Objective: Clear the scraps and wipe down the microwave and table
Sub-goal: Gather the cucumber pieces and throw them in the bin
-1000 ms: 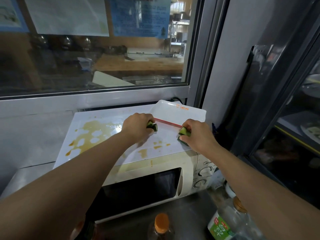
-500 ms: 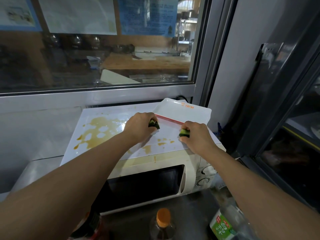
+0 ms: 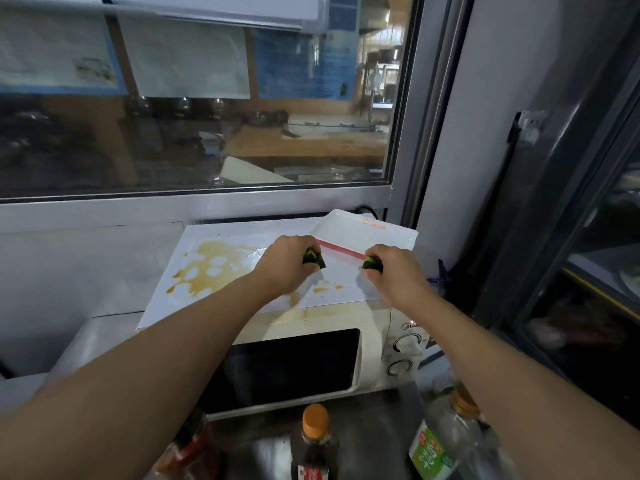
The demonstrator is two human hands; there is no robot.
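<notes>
Since half a second ago: both hands hold nearly the same spots on the microwave top; the camera has tipped upward, so they sit lower in frame.

Head view, single entry.
- Left hand (image 3: 289,266), centre of frame: fingers closed around a dark green scrap (image 3: 314,259).
- Right hand (image 3: 394,271), right of centre: pinching a second green scrap (image 3: 372,263).
- White tray (image 3: 374,233), just behind both hands: empty, red front edge.
- Microwave (image 3: 346,318), lower centre: top bears a brown spill (image 3: 211,268) at left and small spots between the hands.
- Bottles (image 3: 313,441), bottom edge, on the bench.

Handling, judged: scraps are light, soft, probably wet and slippery; grip across the firmer rind side, not the cut face.
</notes>
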